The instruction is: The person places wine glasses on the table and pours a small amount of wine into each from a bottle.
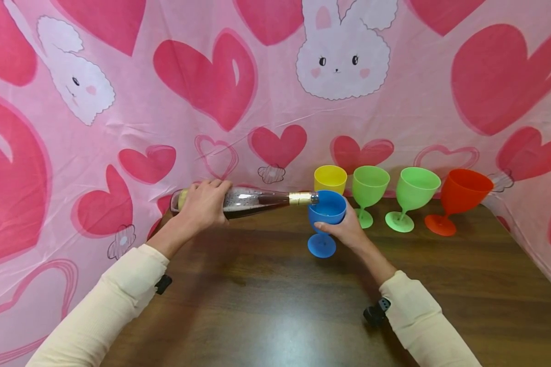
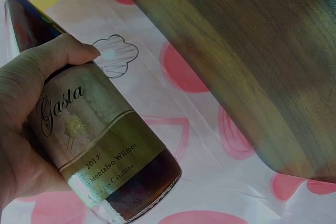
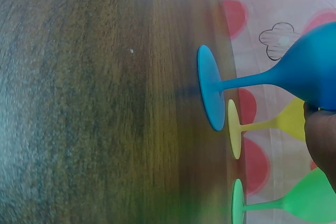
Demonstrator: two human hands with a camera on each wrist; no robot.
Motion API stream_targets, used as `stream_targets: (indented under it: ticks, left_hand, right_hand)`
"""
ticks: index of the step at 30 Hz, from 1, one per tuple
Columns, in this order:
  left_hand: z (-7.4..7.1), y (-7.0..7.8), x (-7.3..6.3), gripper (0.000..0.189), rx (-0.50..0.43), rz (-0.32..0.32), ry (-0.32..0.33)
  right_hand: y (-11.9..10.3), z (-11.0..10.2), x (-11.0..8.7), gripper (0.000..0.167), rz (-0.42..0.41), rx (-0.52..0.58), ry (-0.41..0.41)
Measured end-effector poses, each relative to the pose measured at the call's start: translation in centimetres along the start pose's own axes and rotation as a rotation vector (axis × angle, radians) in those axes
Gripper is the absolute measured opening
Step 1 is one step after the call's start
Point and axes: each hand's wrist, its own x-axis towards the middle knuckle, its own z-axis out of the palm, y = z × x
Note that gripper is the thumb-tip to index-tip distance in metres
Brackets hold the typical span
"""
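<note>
My left hand [image 1: 206, 201] grips a wine bottle [image 1: 257, 200] around its body; the bottle lies almost level, neck pointing right. Dark liquid shows through its glass, and in the left wrist view the label [image 2: 89, 129] faces the camera. The bottle's mouth is at the rim of a blue goblet [image 1: 327, 206]. With thumb and fingers around the bowl, my right hand [image 1: 349, 227] holds that goblet, slightly tilted. Its round foot [image 3: 210, 87] appears in the right wrist view; I cannot tell whether it touches the table. How much liquid the goblet holds is unclear.
Behind the blue goblet stands a yellow goblet [image 1: 330, 176], partly hidden. To its right are two green goblets [image 1: 371, 184] and a red goblet [image 1: 466, 191] in a row. The wooden table [image 1: 275, 306] ends at a pink cloth [image 1: 188, 112] with hearts and rabbits.
</note>
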Motion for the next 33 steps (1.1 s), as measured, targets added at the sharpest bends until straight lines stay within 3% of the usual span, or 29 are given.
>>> stream_targets:
  ticks: [33]
  left_hand:
    - [-0.37, -0.08, -0.14, 0.081, 0.018, 0.002, 0.019]
  right_hand:
    - [-0.12, 0.06, -0.04, 0.08, -0.011, 0.012, -0.002]
